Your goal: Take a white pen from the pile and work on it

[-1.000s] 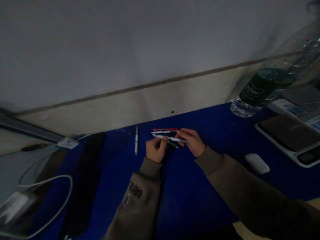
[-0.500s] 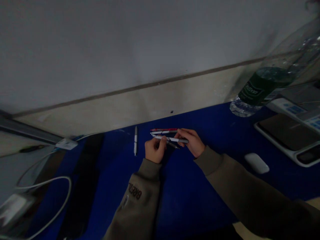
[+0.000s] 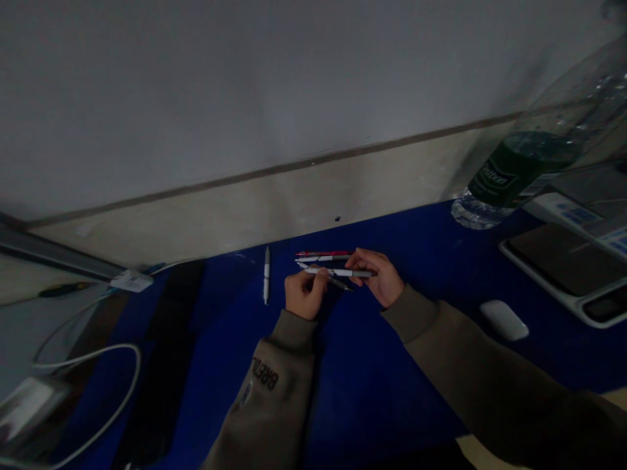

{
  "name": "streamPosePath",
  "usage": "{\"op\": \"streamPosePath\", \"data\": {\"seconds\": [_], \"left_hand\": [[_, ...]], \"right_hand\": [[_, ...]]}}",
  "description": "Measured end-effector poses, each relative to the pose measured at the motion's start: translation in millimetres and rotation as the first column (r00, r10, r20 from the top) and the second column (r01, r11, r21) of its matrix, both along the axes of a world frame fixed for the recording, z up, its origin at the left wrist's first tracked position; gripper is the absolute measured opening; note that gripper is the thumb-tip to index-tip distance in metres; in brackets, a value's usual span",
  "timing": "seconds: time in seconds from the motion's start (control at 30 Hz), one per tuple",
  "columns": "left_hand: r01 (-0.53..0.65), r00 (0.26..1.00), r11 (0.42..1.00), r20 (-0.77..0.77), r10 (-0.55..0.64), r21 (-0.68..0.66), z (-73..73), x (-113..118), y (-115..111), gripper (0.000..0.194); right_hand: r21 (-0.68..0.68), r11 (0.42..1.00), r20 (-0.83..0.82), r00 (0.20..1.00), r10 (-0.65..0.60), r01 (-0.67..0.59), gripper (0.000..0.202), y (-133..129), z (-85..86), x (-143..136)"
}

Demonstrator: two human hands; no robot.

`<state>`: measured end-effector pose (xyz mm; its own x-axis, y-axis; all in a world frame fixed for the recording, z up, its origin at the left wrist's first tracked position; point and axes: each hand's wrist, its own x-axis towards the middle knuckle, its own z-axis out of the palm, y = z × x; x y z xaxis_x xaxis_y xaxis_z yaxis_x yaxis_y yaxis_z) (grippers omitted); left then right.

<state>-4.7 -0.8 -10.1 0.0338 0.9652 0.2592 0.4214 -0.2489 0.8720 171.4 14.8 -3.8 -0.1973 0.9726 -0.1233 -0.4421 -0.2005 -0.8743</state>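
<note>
Both my hands hold one white and grey pen (image 3: 337, 272) level above the blue table mat (image 3: 372, 365). My left hand (image 3: 304, 295) pinches its left end and my right hand (image 3: 381, 274) grips its grey right end. Under the pen lies a dark pen (image 3: 339, 284). Just beyond, a white pen (image 3: 318, 259) and a red pen (image 3: 321, 253) lie side by side on the mat. Another white pen (image 3: 266, 282) lies alone to the left, pointing away from me.
A large water bottle (image 3: 524, 163) lies at the far right by a tray-like device (image 3: 563, 267). A white mouse (image 3: 503, 319) rests right of my right arm. White cables (image 3: 98, 391) and a dark slab (image 3: 166, 365) fill the left side. A wall runs behind.
My right hand has slid slightly right along the pen, so a little more of the pen shows between the hands. The other pens have not moved.
</note>
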Motion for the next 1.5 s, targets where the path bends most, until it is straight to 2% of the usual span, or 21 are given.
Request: {"op": "streamPosePath", "data": {"seconds": [0.2, 0.43, 0.83, 1.5], "left_hand": [[-0.008, 1.0, 1.0, 0.028, 0.008, 0.003, 1.4, 1.6, -1.4, 0.044], [0.054, 0.998, 0.998, -0.038, -0.053, 0.023, 5.6, 0.2, -1.0, 0.045], [0.108, 0.993, 0.994, -0.039, -0.107, 0.023, 5.8, -1.1, -1.0, 0.04], [0.149, 0.984, 0.988, -0.093, -0.151, -0.034, 6.4, 1.6, -1.1, 0.044]], "right_hand": [[-0.04, 0.999, -0.02, 0.999, -0.035, 0.034, 0.034, -0.3, 1.1, 1.3], [-0.071, 0.997, -0.039, 0.998, -0.046, 0.043, 0.035, 1.0, 0.4, 1.8], [-0.073, 0.997, -0.098, 0.994, -0.039, 0.032, 0.038, 3.1, -2.1, 3.6], [-0.148, 0.986, -0.244, 0.963, -0.115, 0.08, 0.036, 7.0, -4.9, 4.5]]}}
